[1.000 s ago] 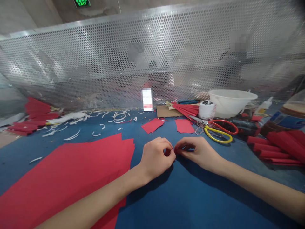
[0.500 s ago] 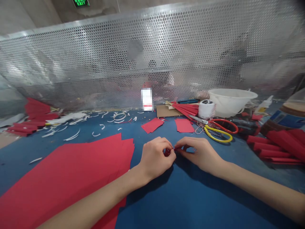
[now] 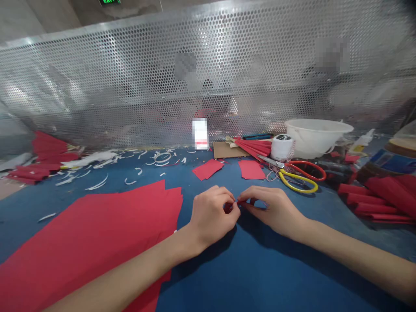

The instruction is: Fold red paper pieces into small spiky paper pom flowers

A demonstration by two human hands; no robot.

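Note:
My left hand (image 3: pixel 214 214) is curled in a pinch around a small dark red piece (image 3: pixel 228 208), mostly hidden by the fingers. Fingertips of my right hand (image 3: pixel 271 208) pinch close beside it, almost touching the left fingers, at what looks like the edge of the same piece. Both hands are just above the blue tabletop (image 3: pixel 253 277). Large red paper sheets (image 3: pixel 107 229) lie stacked under and beside my left forearm. Beyond my hands are two small sets of red paper pieces, one at left (image 3: pixel 208 169) and one at right (image 3: pixel 251 170).
Scissors (image 3: pixel 294 173) with red and yellow handles lie beyond my right hand, near a white thread spool (image 3: pixel 282 148) and white tub (image 3: pixel 316 138). Folded red paper (image 3: pixel 377 197) and a jar (image 3: pixel 393 156) stand right. White paper scraps (image 3: pixel 97 183) litter the far left; perforated metal (image 3: pixel 146 86) walls the back.
The view has tilted very slightly down. Both hands keep their pinch in nearly the same place, with only tiny finger shifts.

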